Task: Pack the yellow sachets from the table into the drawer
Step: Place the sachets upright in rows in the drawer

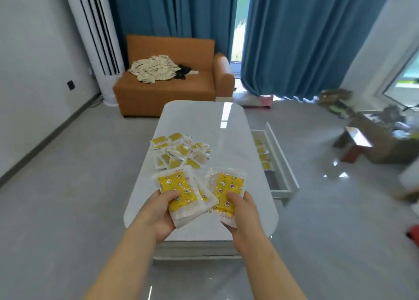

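Here, a stack [181, 186] of yellow sachets is gripped in the left hand [158, 213], with the thumb laid across the top face and the fingers curled beneath. A further sachet [229, 188], perhaps more than one, is pinched in the right hand [243, 211] in the same way, just beside the stack and overlapped by its right edge. Both are held above the near end of the table [226, 136]. A loose pile [179, 151] of sachets lies farther off on the table's left half. The drawer [282, 163] is pulled out at the table's right side, and a row [263, 154] of sachets is seen inside it, along the side next to the table.

The step in hand is judged to be the gathering of the two bundles before they are carried right to the drawer. It would be done well if the right-hand sachet were laid squarely on the stack, edges aligned, so that one tidy bundle is formed. The wrappers look slick, so a firm pinch across the middle is advised, lest some slide out. The bundle should be set down flat next to the row, not dropped, so that the packed ones are not disturbed.
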The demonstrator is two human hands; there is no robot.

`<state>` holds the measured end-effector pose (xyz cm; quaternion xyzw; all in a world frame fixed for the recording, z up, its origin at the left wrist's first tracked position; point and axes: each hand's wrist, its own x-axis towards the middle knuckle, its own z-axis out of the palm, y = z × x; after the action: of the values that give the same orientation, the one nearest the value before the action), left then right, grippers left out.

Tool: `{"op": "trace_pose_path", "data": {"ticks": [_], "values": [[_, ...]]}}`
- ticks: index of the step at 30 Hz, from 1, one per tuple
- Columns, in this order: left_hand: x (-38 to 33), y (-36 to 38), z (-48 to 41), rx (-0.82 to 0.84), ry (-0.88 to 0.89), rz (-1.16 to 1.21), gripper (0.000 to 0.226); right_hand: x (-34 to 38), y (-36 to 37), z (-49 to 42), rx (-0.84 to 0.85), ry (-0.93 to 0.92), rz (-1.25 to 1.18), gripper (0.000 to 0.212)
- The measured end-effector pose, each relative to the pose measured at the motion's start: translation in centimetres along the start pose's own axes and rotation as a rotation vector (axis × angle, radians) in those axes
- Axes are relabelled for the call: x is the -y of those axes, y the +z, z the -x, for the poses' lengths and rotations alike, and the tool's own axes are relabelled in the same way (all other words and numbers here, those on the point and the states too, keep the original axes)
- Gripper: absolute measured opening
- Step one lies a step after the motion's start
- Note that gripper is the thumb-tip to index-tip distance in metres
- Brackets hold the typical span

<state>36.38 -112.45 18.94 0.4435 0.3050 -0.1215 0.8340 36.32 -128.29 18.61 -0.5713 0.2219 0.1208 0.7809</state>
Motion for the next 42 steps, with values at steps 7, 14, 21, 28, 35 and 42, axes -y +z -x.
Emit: {"op": "trace_pose_path", "data": {"ticks": [7, 14, 21, 28, 35, 42], "values": [[8.1, 18.5, -2.5, 0.095, -0.088, -0.114, 0.017, 8.1, -17.0, -3.9, -0.120, -0.043, -0.021, 0.016], [12.5, 31.7, -11.2, 0.161, -0.112, -0.239, 0.019, 14.0, -28.3, -12.0, -0.226, -0.028, -0.084, 0.016], [13.4, 45.0, -23.0, 0.173, -0.169, -0.303, 0.026, 22.8, -36.3, -24.0, -0.275, -0.007, 0.024, 0.016], [13.5, 56.0, -32.0, 0.105, -0.139, -0.372, 0.034, 29.4, -42.6, -35.5, -0.279, 0.034, -0.002, 0.014], [15.0, 64.4, -40.7, -0.042, -0.054, -0.280, 0.027, 34.7, -48.5, -48.8, -0.189, 0.111, -0.011, 0.015], [17.6, 66.1, -45.2, -0.363, -0.045, -0.047, 0.037, 39.1, -51.5, -60.5, -0.062, 0.226, 0.211, 0.012]]}}
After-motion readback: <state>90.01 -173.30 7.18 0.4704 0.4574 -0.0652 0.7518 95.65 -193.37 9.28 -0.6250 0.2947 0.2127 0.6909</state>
